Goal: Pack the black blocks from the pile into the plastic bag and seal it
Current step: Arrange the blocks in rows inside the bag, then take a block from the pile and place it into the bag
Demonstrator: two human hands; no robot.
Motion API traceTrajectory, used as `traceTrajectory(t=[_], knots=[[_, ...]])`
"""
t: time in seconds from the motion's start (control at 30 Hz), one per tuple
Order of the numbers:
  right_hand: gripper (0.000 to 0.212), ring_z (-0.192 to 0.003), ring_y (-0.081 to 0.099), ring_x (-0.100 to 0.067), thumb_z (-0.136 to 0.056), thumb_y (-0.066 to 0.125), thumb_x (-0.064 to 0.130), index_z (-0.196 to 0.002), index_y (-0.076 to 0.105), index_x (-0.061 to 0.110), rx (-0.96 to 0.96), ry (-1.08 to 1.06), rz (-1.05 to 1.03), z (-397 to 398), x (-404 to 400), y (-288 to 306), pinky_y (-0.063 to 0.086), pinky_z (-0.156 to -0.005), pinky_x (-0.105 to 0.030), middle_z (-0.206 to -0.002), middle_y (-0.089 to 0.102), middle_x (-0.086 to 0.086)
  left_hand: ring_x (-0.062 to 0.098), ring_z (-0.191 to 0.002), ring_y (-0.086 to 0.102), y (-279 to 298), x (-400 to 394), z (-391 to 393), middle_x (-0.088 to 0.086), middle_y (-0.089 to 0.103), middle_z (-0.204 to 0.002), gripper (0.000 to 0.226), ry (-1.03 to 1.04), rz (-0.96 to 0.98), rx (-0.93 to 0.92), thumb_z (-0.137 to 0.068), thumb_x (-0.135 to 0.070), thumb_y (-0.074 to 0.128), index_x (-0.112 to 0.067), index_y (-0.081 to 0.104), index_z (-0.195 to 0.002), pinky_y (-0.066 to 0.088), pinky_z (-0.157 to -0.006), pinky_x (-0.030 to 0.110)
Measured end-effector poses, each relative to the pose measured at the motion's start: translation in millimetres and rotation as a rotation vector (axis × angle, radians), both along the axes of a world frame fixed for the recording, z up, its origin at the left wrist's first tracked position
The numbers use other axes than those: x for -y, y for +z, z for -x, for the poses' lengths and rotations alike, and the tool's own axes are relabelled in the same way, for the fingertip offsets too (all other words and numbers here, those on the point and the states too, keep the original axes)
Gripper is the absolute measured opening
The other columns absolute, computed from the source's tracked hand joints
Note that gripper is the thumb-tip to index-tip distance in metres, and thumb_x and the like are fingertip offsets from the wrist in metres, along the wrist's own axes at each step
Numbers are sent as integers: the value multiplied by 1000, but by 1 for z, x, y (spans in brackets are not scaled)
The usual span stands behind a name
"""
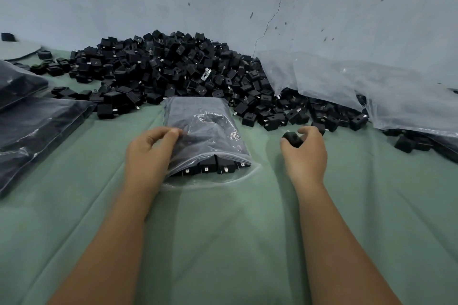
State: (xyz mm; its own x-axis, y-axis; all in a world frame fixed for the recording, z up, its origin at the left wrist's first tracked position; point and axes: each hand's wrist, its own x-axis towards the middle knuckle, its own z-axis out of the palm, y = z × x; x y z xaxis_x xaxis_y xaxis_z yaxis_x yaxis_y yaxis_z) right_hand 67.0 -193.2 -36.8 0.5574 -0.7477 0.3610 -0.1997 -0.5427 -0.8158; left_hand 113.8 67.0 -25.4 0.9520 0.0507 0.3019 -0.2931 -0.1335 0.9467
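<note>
Both hands are busy in the head view, which is the only angle. The left hand (148, 153) sits on the left edge of the plastic bag (203, 131) with thumb and fingers pinching the film, pinning it to the green cloth (223, 230). The right hand (306, 153) is just to the right of the bag, fingers curled round one black block (292, 138). The bag lies flat mid-table with its mouth toward the near side, and a row of blocks already shows at the opening, metal prongs pointing out. Right behind it, on the far side against the wall, is the big pile (173, 69), with strays spilling right under a loose clear plastic sheet (347, 82). A couple of filled bags (37, 126) sit on the left. Looks like the bag is nearly full, so the step is probably slotting this block in. Best bet would be lifting the top film with the left fingers so the mouth gapes, then sliding the block in body first, lined up with the row. Whether there's room for another can't be told from here, and those prongs could snag the seal strip if it's jammed in.
</note>
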Motion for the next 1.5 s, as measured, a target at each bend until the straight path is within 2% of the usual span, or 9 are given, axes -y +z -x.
traceTrajectory(t=[0.1,0.23,0.33,0.47,0.63,0.97,1.23,1.4,1.5], knots=[[14,-73,55,1,-88,63,30,-96,52,31,238,-8,-148,7,-26,5,38,-64,-15,-84,55,17,23,-91,63,2,-5,13,1,66,-79,32,34,-148,195,-84,-42,52,-21,75,-94,50,-87,41],[6,-74,53,0,-97,50,29,-94,54,26,350,96,-143,14,-61,8,36,-63,-10,-83,57,12,7,-100,59,6,-6,23,-11,67,-101,47,-216,-452,366,-77,-55,57,-28,68,-115,41,-89,15],[6,-84,47,6,-99,46,25,-95,50,25,416,185,-2,21,-92,12,34,-72,-6,-90,48,15,14,-100,61,4,-4,21,-7,66,-103,55,-230,-660,417,-74,-53,70,-25,67,-121,47,-92,36],[7,-78,53,0,-91,48,42,-97,49,38,335,427,75,31,-124,8,43,-70,-16,-86,54,16,-1,-82,67,2,2,22,-17,74,-83,10,-97,-357,204,-82,-27,77,-32,77,-90,53,-76,23],[22,-69,53,-4,-84,61,43,-82,43,30,140,475,121,29,-139,0,44,-61,-22,-75,57,19,-7,-62,65,3,12,22,-16,72,-68,21,-64,-66,65,-85,-17,73,-34,74,-73,43,-52,5],[6,-72,68,-12,-86,66,22,-84,63,27,189,487,-413,19,-142,4,59,-72,-40,-74,69,9,6,-76,69,-1,10,18,-14,73,-76,17,-111,-142,103,-86,-18,72,-34,75,-81,58,-75,38],[26,-99,56,-14,-98,47,31,-109,66,16,-74,452,230,25,-139,9,42,-85,-26,-109,60,2,7,-79,68,-2,13,17,-16,73,-78,2,-68,-209,104,-83,-27,75,-29,76,-83,57,-78,41],[30,-100,54,-12,-83,62,33,-110,53,39,-74,456,437,33,-139,10,41,-71,-26,-103,63,11,-2,-73,67,-2,12,18,-21,72,-74,13,-59,-196,108,-84,-27,73,-37,74,-75,58,-73,35],[30,-96,57,-18,-79,68,25,-107,60,35,-64,444,518,34,-136,9,45,-68,-28,-100,66,8,0,-74,68,-2,12,17,-20,72,-74,15,-68,-185,105,-84,-28,73,-39,74,-74,58,-74,35]])
